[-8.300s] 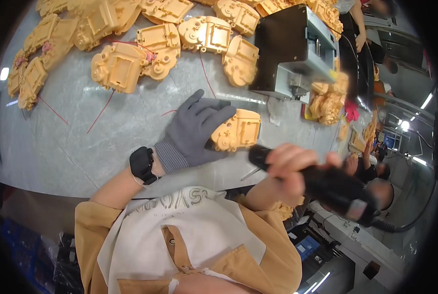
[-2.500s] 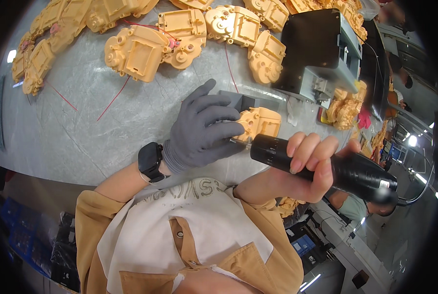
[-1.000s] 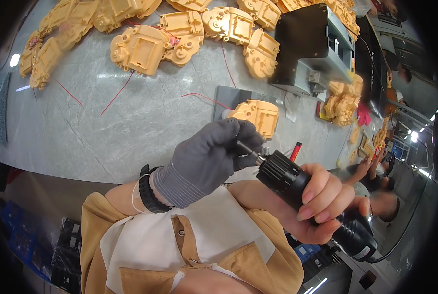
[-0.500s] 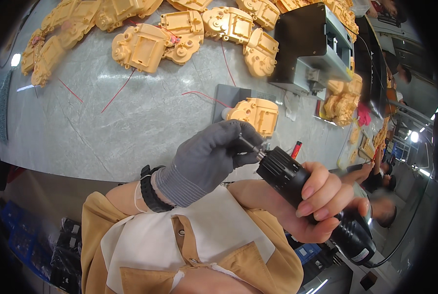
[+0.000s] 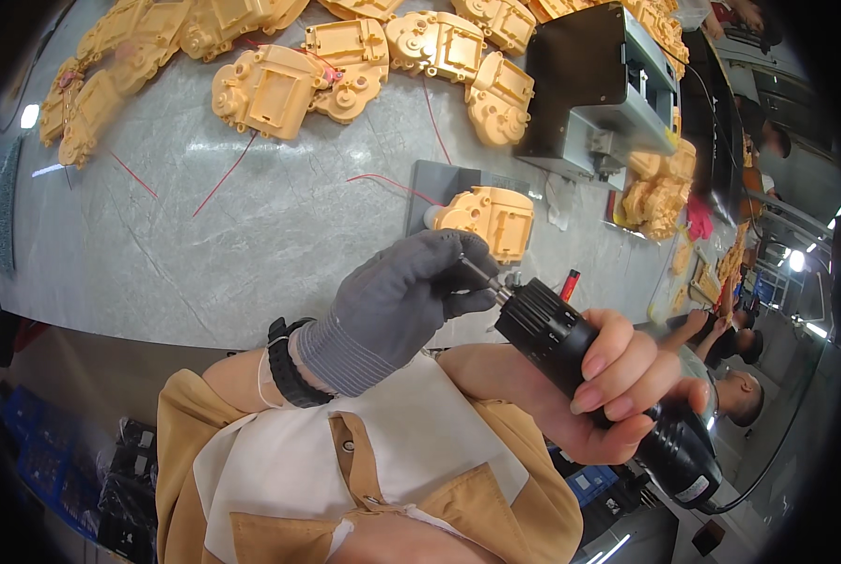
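Note:
My right hand (image 5: 627, 390), bare, is wrapped round a black electric screwdriver (image 5: 544, 329) with a cord at its rear end. Its thin metal bit (image 5: 481, 274) points up and left. In a grey glove, my left hand (image 5: 392, 296) is closed in a pinch at the bit's tip; what its fingertips hold is too small to make out. Just beyond the glove, a yellow-orange plastic housing (image 5: 500, 221) rests at a grey block fixture (image 5: 427, 183). A red wire (image 5: 392, 180) runs left from the housing. The glove hides its near left part.
More yellow housings (image 5: 270, 92) lie along the table's far side, some with red wires trailing. A black and grey bench machine (image 5: 580, 94) stands at the back right. Behind the screwdriver is a red stick-shaped object (image 5: 569, 285). People sit farther off at right.
My hands and the screwdriver hold almost the same pose. At the far right, a person's head and arms have shifted slightly.

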`<control>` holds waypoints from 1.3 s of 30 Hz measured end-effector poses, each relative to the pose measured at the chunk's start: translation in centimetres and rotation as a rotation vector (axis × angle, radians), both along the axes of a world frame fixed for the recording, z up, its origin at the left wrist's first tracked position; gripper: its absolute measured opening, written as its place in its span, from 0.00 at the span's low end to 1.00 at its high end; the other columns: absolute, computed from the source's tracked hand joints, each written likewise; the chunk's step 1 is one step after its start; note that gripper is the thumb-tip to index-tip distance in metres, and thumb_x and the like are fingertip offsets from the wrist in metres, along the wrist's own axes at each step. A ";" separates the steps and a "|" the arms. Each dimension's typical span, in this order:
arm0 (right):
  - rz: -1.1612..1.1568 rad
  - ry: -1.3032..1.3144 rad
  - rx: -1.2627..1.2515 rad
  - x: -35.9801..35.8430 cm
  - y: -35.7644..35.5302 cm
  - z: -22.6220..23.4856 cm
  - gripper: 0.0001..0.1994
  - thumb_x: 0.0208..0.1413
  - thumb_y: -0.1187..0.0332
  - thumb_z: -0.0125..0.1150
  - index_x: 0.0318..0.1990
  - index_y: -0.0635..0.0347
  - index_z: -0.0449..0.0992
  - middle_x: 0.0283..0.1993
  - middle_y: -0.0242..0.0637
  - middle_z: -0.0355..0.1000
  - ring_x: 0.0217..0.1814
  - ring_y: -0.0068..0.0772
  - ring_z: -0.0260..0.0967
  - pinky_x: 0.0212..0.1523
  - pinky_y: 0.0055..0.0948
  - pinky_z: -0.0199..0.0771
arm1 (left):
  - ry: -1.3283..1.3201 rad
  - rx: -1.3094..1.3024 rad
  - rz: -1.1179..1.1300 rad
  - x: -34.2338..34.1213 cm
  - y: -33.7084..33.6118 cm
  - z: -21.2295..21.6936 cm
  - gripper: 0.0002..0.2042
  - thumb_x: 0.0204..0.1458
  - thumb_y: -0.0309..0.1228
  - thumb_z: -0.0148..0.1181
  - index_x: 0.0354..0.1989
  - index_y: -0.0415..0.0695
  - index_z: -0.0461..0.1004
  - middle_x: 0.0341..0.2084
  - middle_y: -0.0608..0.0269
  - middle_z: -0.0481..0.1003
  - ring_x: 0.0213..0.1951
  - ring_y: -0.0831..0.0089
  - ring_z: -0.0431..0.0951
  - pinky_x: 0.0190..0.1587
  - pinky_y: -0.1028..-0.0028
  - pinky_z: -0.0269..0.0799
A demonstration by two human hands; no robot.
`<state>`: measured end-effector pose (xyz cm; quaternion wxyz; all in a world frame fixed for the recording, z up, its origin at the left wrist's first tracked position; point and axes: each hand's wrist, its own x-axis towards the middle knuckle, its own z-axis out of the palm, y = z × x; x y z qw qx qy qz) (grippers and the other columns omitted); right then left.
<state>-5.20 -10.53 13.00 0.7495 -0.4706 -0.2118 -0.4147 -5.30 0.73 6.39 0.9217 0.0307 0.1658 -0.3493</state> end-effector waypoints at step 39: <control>-0.171 0.291 -0.264 4.5 -2.9 -3.0 0.30 0.41 0.79 0.48 0.54 0.63 0.44 0.18 0.41 0.61 0.14 0.32 0.59 0.21 0.35 0.68 | -1.323 1.686 0.097 2.6 -0.6 -5.2 0.34 0.33 0.39 0.66 0.52 0.44 0.62 0.44 0.56 0.68 0.50 0.55 0.64 0.57 0.58 0.55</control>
